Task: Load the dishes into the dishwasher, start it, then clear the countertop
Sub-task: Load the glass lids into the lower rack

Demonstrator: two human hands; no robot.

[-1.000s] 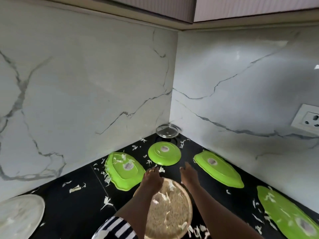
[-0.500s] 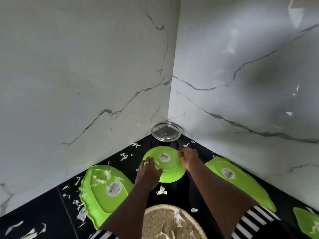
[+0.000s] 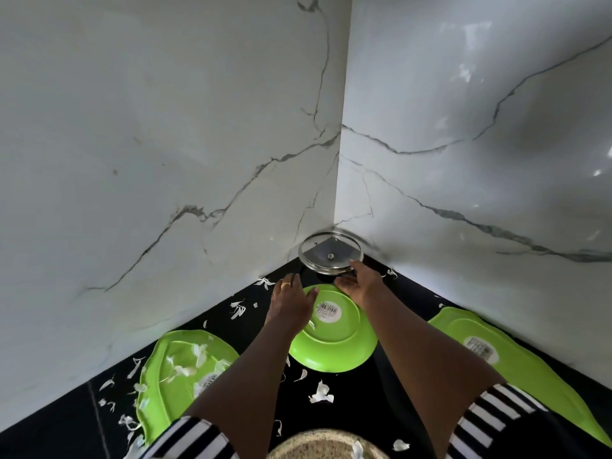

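Head cam: lid [image 3: 331,251] leans in the bench [image 3: 354,382] corner, my right hand [image 3: 362,281] loose-fingered at its rim, left hand [image 3: 291,304] flat on the plate [image 3: 334,339]. I'd pinch the rim firmly; glass looks slippery.

Illegible barcode sticker [image 3: 328,310] on round green plate [image 3: 334,346], another on right tray [image 3: 530,369].

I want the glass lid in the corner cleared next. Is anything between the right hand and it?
Nothing visible. The right hand is over the far edge of the round green plate, with its fingertips at the near rim of the glass lid.
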